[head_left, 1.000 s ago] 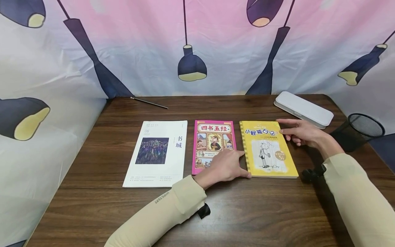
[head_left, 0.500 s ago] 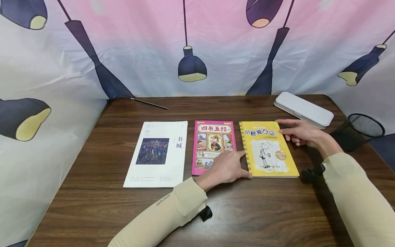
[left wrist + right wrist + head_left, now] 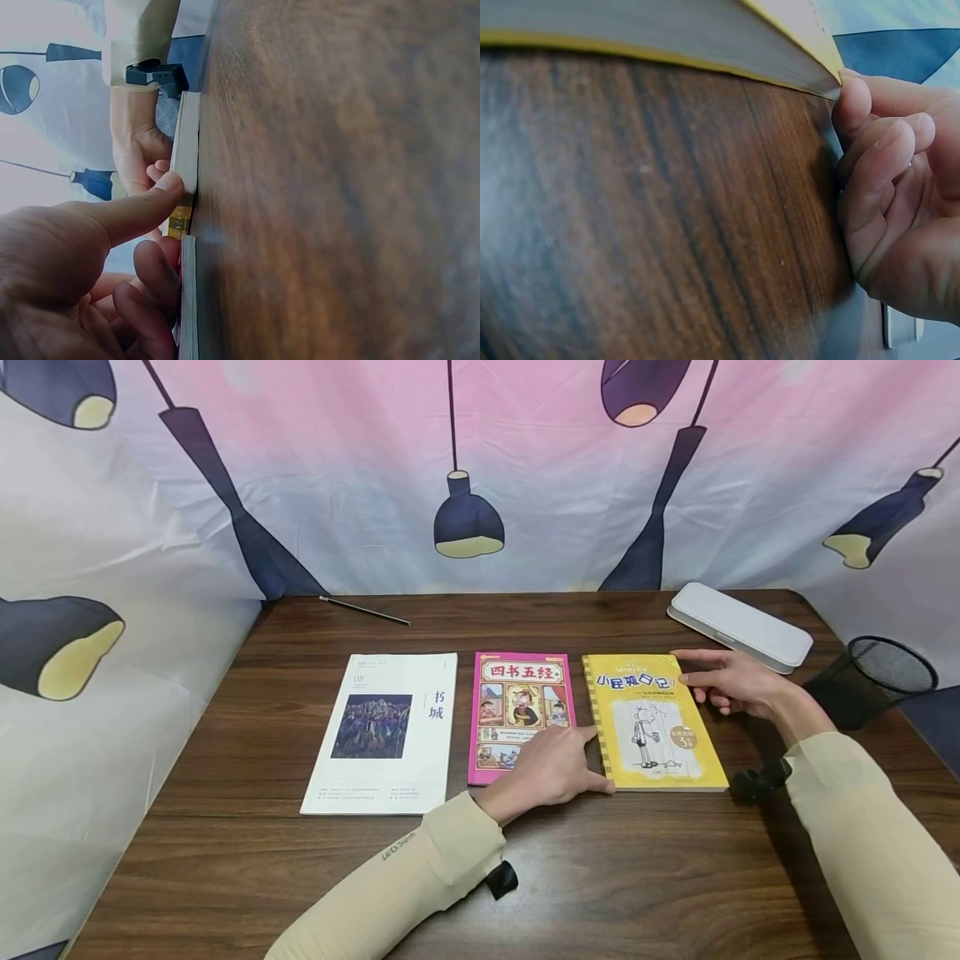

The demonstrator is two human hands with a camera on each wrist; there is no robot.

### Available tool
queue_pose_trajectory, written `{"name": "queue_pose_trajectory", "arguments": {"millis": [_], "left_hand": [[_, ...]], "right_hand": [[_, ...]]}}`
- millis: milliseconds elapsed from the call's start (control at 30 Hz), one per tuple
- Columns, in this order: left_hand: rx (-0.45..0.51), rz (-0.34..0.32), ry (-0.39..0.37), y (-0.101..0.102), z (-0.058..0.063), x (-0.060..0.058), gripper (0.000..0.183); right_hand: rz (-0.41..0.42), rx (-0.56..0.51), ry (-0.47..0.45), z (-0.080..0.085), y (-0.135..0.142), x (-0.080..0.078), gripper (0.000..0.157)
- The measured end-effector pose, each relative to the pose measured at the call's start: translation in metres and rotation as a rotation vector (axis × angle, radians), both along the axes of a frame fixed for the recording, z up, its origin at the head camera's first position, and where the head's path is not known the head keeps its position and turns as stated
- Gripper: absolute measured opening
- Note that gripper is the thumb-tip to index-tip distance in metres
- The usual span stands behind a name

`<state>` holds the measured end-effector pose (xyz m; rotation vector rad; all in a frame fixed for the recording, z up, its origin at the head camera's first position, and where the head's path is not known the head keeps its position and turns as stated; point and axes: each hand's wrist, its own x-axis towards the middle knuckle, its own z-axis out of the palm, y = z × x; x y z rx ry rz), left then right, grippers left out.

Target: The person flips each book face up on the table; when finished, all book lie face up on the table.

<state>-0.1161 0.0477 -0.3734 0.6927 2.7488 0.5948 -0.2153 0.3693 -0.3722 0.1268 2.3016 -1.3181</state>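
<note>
A yellow comic book (image 3: 652, 727) with a cartoon figure on its cover lies flat on the table. My left hand (image 3: 546, 767) holds its near left corner, the thumb at the bottom edge and the index finger at the spine. The left hand's other fingers are bent over the pink book (image 3: 522, 693), covering its lower right part. At the far right corner of the yellow book, my right hand (image 3: 738, 683) has its thumb and index fingertip on the edges. In the right wrist view, that hand's remaining fingers (image 3: 881, 161) are curled beside the corner.
A white magazine (image 3: 378, 785) lies left of the pink book. Behind are a thin pencil (image 3: 365, 610) and, at the right, a white pencil case (image 3: 738, 625). A black mesh pen holder (image 3: 862, 681) stands right of my right hand. Printed fabric (image 3: 540, 552) borders the table.
</note>
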Motion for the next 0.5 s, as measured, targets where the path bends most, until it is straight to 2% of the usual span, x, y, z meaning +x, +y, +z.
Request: {"name": "queue_pose_trajectory", "arguments": {"millis": [300, 500], "left_hand": [[0.005, -0.002, -0.016, 0.000, -0.001, -0.002, 0.089], [0.039, -0.010, -0.082, -0.010, 0.005, -0.007, 0.092]], "right_hand": [[-0.013, -0.013, -0.010, -0.003, 0.001, 0.000, 0.069], [-0.007, 0.012, 0.023, -0.001, -0.003, 0.001, 0.071]]}}
